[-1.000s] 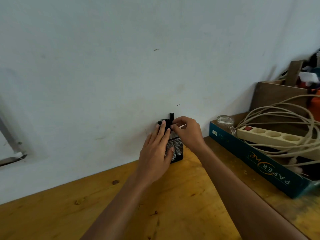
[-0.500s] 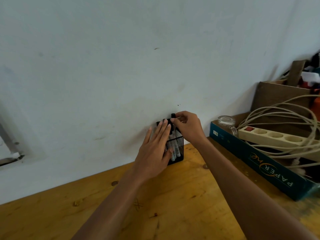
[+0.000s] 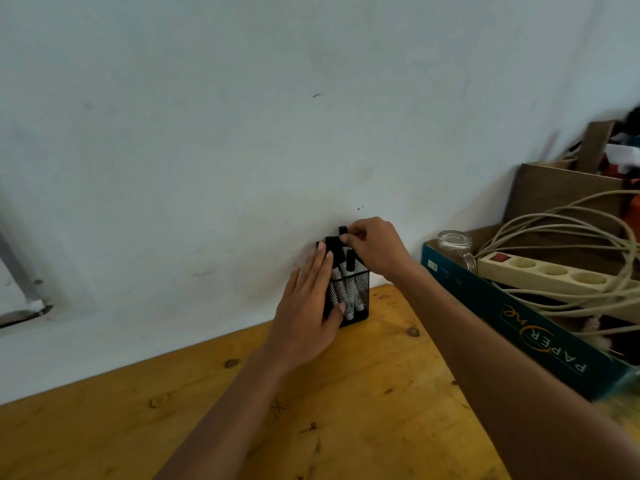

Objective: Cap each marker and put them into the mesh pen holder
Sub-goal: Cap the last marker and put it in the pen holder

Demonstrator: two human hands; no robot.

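Observation:
A black mesh pen holder (image 3: 358,299) stands on the wooden table against the white wall. Several markers with black caps (image 3: 350,263) stand upright inside it, their white barrels showing through the mesh. My left hand (image 3: 306,306) lies flat against the holder's left side, fingers straight, thumb curled around its front. My right hand (image 3: 375,247) is above the holder's right rim, thumb and fingers pinched on the black cap of the tallest marker (image 3: 343,231). The holder's left wall is hidden behind my left hand.
A teal cardboard box (image 3: 519,327) sits at the right, holding a beige power strip (image 3: 543,271), coiled cables and a glass jar (image 3: 453,242). A brown wooden box (image 3: 561,195) stands behind it. The wooden table (image 3: 363,403) extends toward me.
My left hand has slid lower along the holder's side, so the marker caps now show above it. My right hand stays pinched at the tallest marker's cap.

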